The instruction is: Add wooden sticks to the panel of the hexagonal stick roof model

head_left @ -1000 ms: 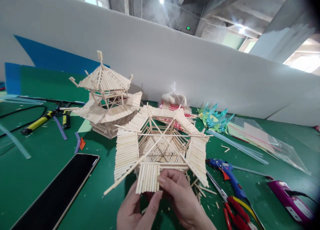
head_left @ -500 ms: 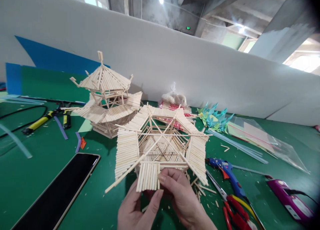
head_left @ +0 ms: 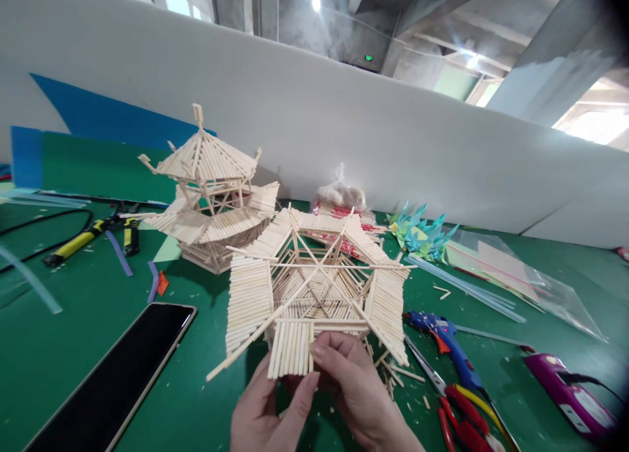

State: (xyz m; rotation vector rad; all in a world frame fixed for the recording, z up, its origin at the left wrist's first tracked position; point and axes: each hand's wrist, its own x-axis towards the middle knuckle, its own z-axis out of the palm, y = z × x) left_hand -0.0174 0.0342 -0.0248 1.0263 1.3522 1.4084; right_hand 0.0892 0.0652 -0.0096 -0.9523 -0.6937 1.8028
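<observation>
A pavilion model of pale wooden sticks [head_left: 248, 301] stands on the green table in front of me, its middle open and crossed by long sticks. At its near side a partial roof panel of sticks [head_left: 288, 348] slopes down towards me. My right hand [head_left: 354, 390] pinches the wooden stick [head_left: 311, 340] at the panel's right edge between thumb and forefinger. My left hand [head_left: 275, 403] is curled beneath the panel, its thumb at the panel's lower right end; its other fingertips are hidden underneath.
A finished-looking stick pagoda [head_left: 211, 223] stands behind on the left. A phone [head_left: 118, 373] lies at left, yellow-handled pliers [head_left: 81, 242] beyond it. On the right are a blue glue gun [head_left: 447, 340], red-handled scissors [head_left: 464, 416], a purple device [head_left: 567, 390] and blue-green folded paper [head_left: 420, 229].
Both hands keep almost the same hold. The left thumb has shifted very slightly at the panel's lower end, and the view has tilted a little.
</observation>
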